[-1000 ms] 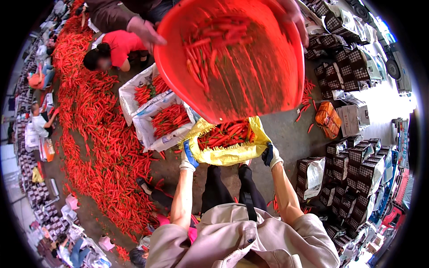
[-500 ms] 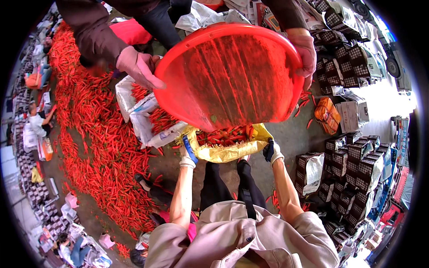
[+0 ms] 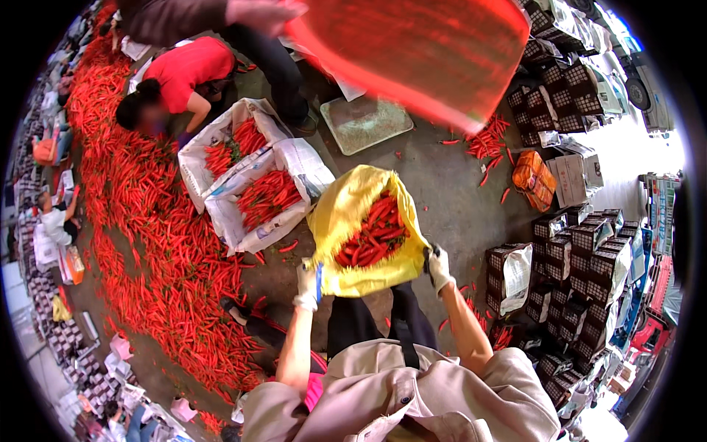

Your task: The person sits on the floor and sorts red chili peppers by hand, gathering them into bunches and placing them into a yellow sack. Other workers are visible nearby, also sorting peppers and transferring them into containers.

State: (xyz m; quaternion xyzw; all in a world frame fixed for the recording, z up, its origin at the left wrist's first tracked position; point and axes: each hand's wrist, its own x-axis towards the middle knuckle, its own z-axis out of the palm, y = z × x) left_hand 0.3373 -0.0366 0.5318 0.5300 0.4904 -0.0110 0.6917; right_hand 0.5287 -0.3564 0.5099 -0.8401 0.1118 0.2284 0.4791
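Since the earlier frame, the red plastic basin (image 3: 420, 55) has been swinging up and away from the yellow sack (image 3: 368, 281), whose mouth is now showing whole. A great heap of red chillies (image 3: 158, 228) is sprawling over the floor on the left, its glossy, slender pods tangling with bits of green stem. The basin, smooth and round-rimmed, is blurring in a co-worker's hand (image 3: 266, 13) at the upper edge. The sack, of shiny woven fabric fraying along its left side, is hanging between the person's hands in front of the legs, its mouth gaping roundly; where its base is resting, one cannot tell. Just left of it, two white-lined crates (image 3: 313, 175) are holding more chillies, their crinkled lining bearing blue print. Over on the right, a cardboard carton (image 3: 569, 179) is showing dark writing. Both forearms are reaching forward, well apart. The left hand (image 3: 308, 286), in a white and blue glove, is gripping the sack's left edge; the right hand (image 3: 437, 268), in a white and dark glove, is pinching its right edge. Loose chillies (image 3: 374, 234) are lying inside the sack.
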